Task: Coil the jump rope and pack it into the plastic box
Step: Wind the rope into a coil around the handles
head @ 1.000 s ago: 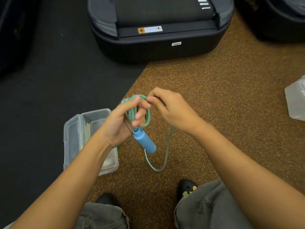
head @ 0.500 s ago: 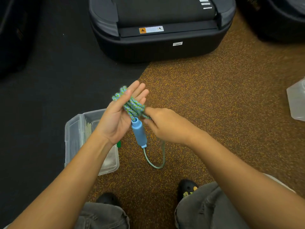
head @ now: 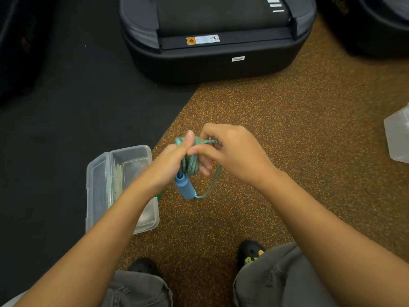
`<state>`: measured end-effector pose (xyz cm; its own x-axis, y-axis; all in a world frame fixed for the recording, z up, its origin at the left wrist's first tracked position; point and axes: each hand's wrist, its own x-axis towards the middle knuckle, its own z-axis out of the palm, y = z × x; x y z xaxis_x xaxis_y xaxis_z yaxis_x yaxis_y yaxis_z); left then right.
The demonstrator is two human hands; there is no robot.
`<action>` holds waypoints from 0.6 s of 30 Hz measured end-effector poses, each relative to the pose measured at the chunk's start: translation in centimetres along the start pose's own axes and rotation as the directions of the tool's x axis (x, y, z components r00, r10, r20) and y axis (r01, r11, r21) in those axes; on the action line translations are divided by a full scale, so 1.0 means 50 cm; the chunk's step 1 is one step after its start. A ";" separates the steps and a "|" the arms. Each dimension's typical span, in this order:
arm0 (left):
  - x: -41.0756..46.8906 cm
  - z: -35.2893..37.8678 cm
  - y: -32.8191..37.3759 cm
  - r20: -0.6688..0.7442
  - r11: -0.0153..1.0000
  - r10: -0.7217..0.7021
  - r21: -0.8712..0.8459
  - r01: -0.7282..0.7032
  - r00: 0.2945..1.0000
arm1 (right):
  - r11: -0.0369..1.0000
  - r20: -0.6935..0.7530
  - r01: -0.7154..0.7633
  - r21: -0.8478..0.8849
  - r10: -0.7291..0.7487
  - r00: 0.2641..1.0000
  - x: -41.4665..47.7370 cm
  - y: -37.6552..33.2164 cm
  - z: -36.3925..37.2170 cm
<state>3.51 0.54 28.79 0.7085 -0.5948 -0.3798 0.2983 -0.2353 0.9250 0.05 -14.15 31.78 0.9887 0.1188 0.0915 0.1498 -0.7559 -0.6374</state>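
We see left hand (head: 170,162) wrapped in jump rope (head: 190,163) coils; right hand (head: 232,154) pinches a strand, fingertips hidden.

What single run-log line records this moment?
stage: coiling | left hand: holds blue-green braided jump rope coil, blue handle hanging | right hand: wrapping rope | clear plastic box: open, rope not inside

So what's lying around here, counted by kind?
Jump ropes: 1, the rope coiled in the left hand, right hand wrapping it
Blue handles in view: 1
Clear plastic boxes: 1, the box, open
Other clear containers: 1, at the right edge
Black cases: 1
Shoes: 2
Total: 7
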 end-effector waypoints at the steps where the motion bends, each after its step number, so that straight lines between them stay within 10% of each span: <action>1: -0.003 0.003 0.003 0.078 1.000 -0.015 -0.002 0.015 0.997 | 1.000 -0.016 -0.025 0.014 0.026 1.000 0.003 0.004 -0.003; 8: -0.012 -0.008 0.004 0.339 0.972 0.054 -0.232 0.028 0.939 | 0.975 -0.029 -0.149 0.163 0.156 0.987 0.015 0.032 -0.002; 18: -0.012 -0.035 0.020 0.142 0.702 0.172 -0.712 -0.020 0.975 | 0.989 0.194 -0.140 -0.045 0.146 0.970 0.008 0.021 0.048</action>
<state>4.48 2.02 29.93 0.6515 -0.7291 -0.2099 0.6505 0.3945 0.6490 0.59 -13.38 29.31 0.9798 0.1296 -0.1525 0.0101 -0.7930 -0.6092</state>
